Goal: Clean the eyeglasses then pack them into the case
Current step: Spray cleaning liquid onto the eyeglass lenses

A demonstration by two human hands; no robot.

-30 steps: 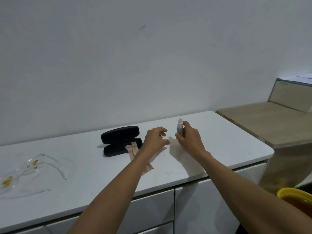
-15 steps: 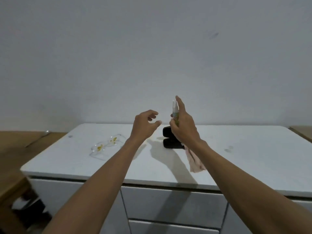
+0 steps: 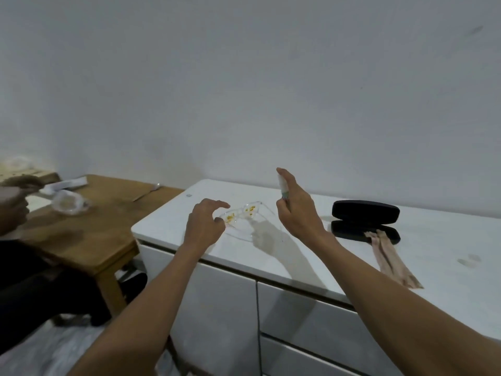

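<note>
Clear eyeglasses [image 3: 244, 214] with yellow smears on both lenses lie on the white cabinet top [image 3: 311, 256]. My left hand [image 3: 204, 226] hovers just left of them, fingers curled and apart, holding nothing. My right hand [image 3: 296, 210] is raised to the right of the glasses and grips a small spray bottle [image 3: 282, 185], mostly hidden by the fingers. A black glasses case [image 3: 364, 219] lies open further right. A beige cleaning cloth [image 3: 393, 259] stretches from the case toward the front edge.
A low wooden table [image 3: 89, 234] stands left of the cabinet, with a crumpled plastic bag [image 3: 69, 203] and papers on it. Another person's hand [image 3: 13, 202] shows at the far left. Cabinet drawers [image 3: 311, 321] face me below the top.
The view has swung left. Both hands moved from the case toward the eyeglasses. My right hand still holds the spray bottle, and my left hand now sits beside the lenses.
</note>
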